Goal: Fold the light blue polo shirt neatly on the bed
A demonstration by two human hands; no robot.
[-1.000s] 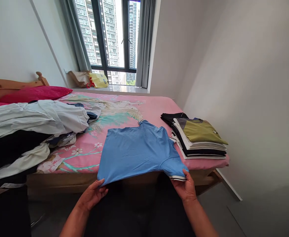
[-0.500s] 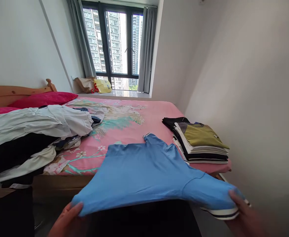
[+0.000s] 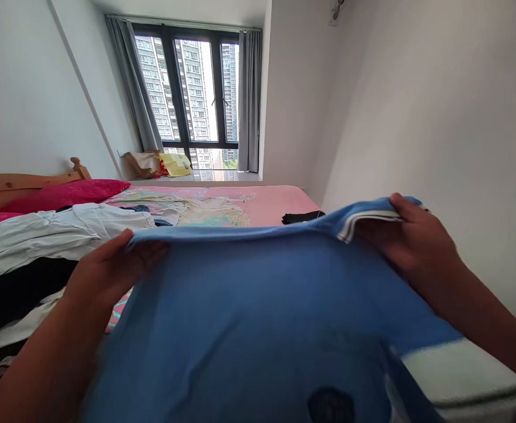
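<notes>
Since earlier frame, blue shirt (image 3: 249,294) rose from bed (image 3: 275,197) and hung before us. Our left hand (image 3: 103,270) pinched hem corner; right hand (image 3: 425,241) held white-trimmed sleeve (image 3: 367,207). We judged step as stretching cloth; next move called for level grip.

The left hand (image 3: 114,267) and right hand (image 3: 416,238) hold a blue shirt (image 3: 258,311) stretched between them, its lower part blurred. Beyond lie a pink bed (image 3: 279,202) and, at left, white clothing (image 3: 64,232) over black clothing (image 3: 24,291).

Shirt (image 3: 258,305) blue, trim seemingly white; bedsheet (image 3: 275,200) pink, floral.
</notes>
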